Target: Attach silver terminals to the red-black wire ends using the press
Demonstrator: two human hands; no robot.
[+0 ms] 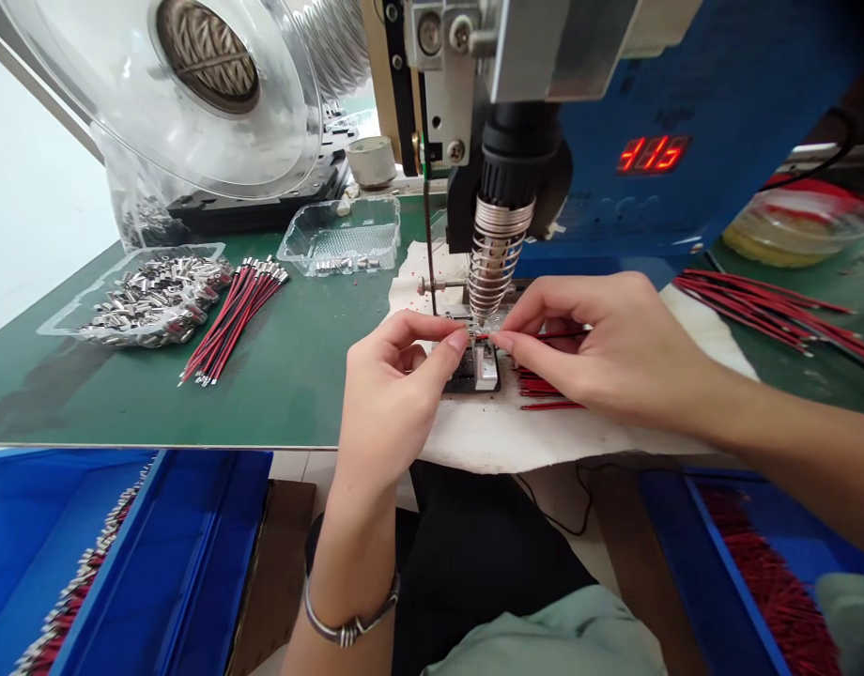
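- A green workbench (298, 394) carries a white cloth (488, 443) before a blue soldering machine (601, 211).
- The left hand (396, 385) curls narrowly at the metal fixture (486, 371); whether it grips anything cannot be told.
- The right hand (605, 347) pinches a thin red-and-black wire (483, 336), its red end over the fixture.

an assembly workshop: a blue machine (742, 84) with red readout (654, 155) at two o'clock, metal parts (154, 300) heaped at nine, bins (207, 554) of wires (770, 582) at eight and four.

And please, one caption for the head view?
Left hand at the metal fixture, right hand holding wire, beneath a coil-wrapped tool.
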